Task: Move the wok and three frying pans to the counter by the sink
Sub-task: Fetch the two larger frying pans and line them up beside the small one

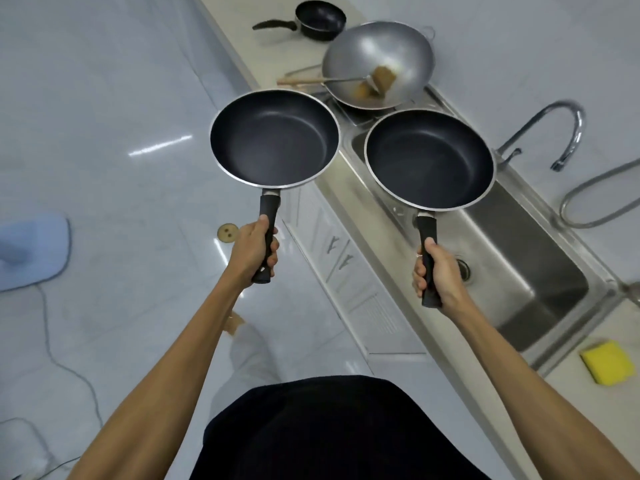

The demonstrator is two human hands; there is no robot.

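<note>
My left hand (254, 251) grips the black handle of a dark non-stick frying pan (274, 138), held level in the air over the floor beside the counter. My right hand (437, 271) grips the handle of a second, matching frying pan (429, 160), held above the near end of the sink (540, 271). A silver wok (408, 50) with a wooden-handled spatula (311, 80) and brown pieces inside rests on the counter beyond the sink. A smaller black pan (320, 19) sits farther along the counter (242, 15).
A chrome tap (568, 133) arches over the sink's right side. A yellow sponge (607, 362) lies on the counter at the near right. White cabinet doors (346, 265) run below the counter. A blue mat (34, 252) and a cable (62, 365) lie on the tiled floor.
</note>
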